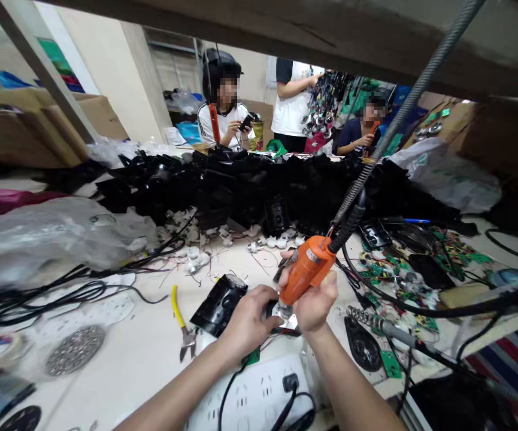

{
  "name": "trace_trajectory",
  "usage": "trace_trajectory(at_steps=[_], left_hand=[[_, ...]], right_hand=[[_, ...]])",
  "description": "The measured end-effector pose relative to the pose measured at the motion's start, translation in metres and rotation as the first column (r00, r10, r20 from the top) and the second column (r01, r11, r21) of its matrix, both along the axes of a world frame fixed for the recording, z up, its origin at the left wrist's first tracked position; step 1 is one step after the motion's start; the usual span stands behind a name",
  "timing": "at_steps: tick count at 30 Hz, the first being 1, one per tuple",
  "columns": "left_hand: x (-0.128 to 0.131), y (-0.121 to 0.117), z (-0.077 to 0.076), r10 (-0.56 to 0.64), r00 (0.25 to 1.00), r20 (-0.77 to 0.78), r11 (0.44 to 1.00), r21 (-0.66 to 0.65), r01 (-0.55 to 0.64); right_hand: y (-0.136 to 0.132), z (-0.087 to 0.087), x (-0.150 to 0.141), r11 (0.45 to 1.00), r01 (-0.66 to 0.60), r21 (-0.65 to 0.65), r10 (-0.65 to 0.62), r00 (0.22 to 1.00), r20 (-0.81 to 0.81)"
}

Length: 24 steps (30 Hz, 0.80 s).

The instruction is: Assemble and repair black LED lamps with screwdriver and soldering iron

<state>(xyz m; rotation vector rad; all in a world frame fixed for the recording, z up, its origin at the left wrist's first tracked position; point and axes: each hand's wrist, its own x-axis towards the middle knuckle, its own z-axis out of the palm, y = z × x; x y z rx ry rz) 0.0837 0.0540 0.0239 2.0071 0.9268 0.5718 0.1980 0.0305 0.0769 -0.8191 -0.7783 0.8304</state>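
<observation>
My right hand (315, 302) is wrapped round an orange electric screwdriver (306, 269), which hangs from a spring and points down. Its tip is over a small black part with a white face (289, 322). My left hand (254, 314) pinches that part at its left side; the fingertips are partly hidden. Left of this hand lies a glossy black housing (220, 304). Yellow-handled cutting pliers (182, 326) rest beside the housing. A green circuit board (253, 357) shows under my left wrist.
A white power strip (259, 392) lies between my forearms. Black housings (250, 179) are heaped across the back. Loose circuit boards (402, 269) and a soldering iron in its coil holder (388, 329) lie right. A dish of screws (75, 350) stands left. Several people are beyond the heap.
</observation>
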Motion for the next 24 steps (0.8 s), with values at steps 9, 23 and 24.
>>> trace_trajectory(at_steps=[9, 23, 24], left_hand=[[-0.0001, 0.0029, -0.0024, -0.011, 0.997, 0.082, 1.000, -0.016, 0.012], [-0.0002, 0.0033, -0.0027, -0.011, 0.999, 0.044, 1.000, -0.001, 0.011], [-0.0007, 0.0034, -0.0016, -0.018, 0.999, 0.039, 1.000, 0.003, 0.018]], right_hand=[[-0.0007, 0.0008, 0.0002, 1.000, -0.010, -0.018, 0.011, 0.999, 0.042], [0.0032, -0.0026, 0.0009, 0.998, -0.060, -0.021, 0.061, 0.996, 0.057], [0.0032, -0.0020, 0.0011, 0.998, -0.059, -0.025, 0.060, 0.997, 0.052]])
